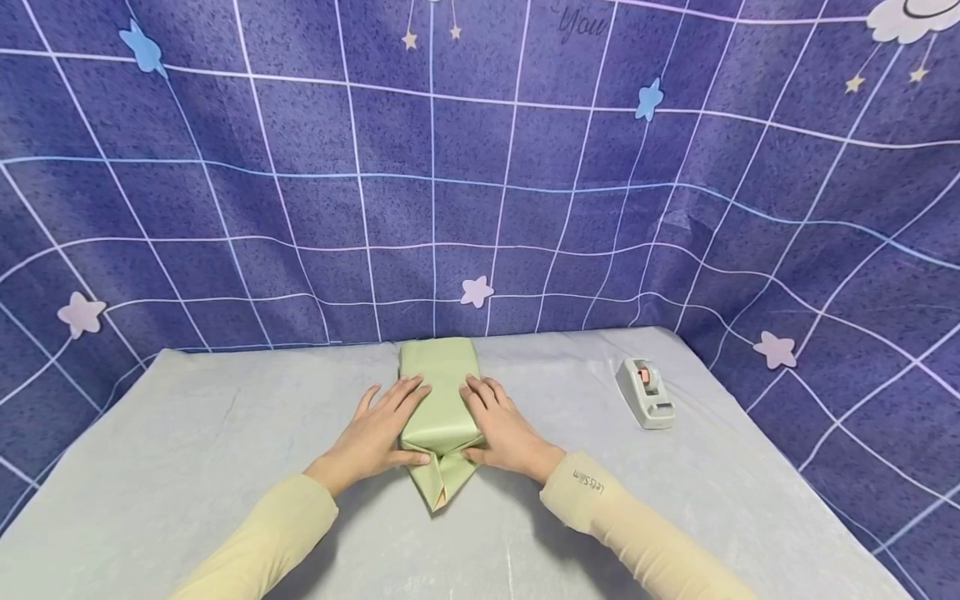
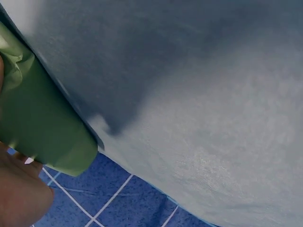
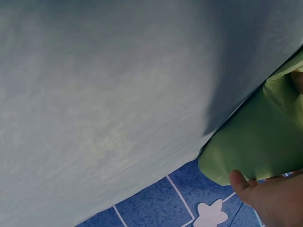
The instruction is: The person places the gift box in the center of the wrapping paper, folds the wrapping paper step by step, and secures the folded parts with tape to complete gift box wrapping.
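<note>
A box wrapped in light green paper (image 1: 438,392) lies lengthwise on the cloth-covered table. At its near end the paper is folded in at both sides and leaves a pointed flap (image 1: 433,487) sticking out toward me. My left hand (image 1: 378,429) rests along the left edge, fingers extended onto the top and thumb pressing the left fold. Opposite it, my right hand (image 1: 506,429) lays its fingers on the top right edge while its thumb presses the right fold. Each wrist view shows a shaded green side of the box, with fingertips over its top edge.
A white tape dispenser (image 1: 647,393) with an orange-red core stands on the table to the right. Grey cloth (image 1: 225,450) covers the table. Behind and to the right hangs a blue-purple curtain (image 1: 390,208) with a grid and stars.
</note>
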Motion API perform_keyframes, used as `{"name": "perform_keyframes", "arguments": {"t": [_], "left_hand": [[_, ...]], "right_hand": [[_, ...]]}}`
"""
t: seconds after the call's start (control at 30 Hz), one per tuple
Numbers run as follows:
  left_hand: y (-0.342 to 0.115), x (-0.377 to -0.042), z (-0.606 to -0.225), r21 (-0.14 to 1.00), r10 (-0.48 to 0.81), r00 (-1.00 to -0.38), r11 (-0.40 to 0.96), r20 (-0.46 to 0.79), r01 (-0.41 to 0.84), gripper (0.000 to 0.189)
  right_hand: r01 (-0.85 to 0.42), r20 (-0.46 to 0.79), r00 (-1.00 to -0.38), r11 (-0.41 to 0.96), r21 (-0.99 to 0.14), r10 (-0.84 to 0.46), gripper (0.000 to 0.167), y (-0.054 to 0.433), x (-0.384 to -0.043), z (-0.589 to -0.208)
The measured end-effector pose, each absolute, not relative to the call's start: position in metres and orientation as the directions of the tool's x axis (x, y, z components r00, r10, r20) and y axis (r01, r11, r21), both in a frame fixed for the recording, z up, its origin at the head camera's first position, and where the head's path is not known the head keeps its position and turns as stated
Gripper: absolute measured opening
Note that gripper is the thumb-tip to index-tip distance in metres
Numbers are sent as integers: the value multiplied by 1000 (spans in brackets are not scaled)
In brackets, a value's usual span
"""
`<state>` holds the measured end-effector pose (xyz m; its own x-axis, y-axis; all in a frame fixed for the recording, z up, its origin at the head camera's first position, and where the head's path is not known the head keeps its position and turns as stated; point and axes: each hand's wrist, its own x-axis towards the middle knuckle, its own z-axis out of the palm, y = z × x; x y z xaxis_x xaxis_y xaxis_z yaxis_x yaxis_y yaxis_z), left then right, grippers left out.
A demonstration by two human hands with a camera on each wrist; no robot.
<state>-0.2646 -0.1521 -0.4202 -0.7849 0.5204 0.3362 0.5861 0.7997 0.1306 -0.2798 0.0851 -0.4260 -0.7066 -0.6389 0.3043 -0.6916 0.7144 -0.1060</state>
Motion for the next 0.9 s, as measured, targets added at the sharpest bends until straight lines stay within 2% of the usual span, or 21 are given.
{"name": "perform_keyframes", "arguments": {"t": [0.2,0.33,0.6,0.9], "left_hand": [[-152,-263,-417,158,536,-786,786,308,598,98],[-153,-259,-412,105,580,-748,763,322,637,95],[-150,-241,-401,-120,702,-585,676,406,727,70],[-146,-225,-406,-350,819,-389,543,422,764,50]], "right_hand": [[-686,296,-714,720,-110,-635,89,85,-280,-425],[-682,291,-718,724,-108,-633,90,85,-280,-426],[-678,291,-722,725,-119,-628,89,85,-280,-426],[-680,299,-718,724,-115,-628,90,85,-281,-427]]}}
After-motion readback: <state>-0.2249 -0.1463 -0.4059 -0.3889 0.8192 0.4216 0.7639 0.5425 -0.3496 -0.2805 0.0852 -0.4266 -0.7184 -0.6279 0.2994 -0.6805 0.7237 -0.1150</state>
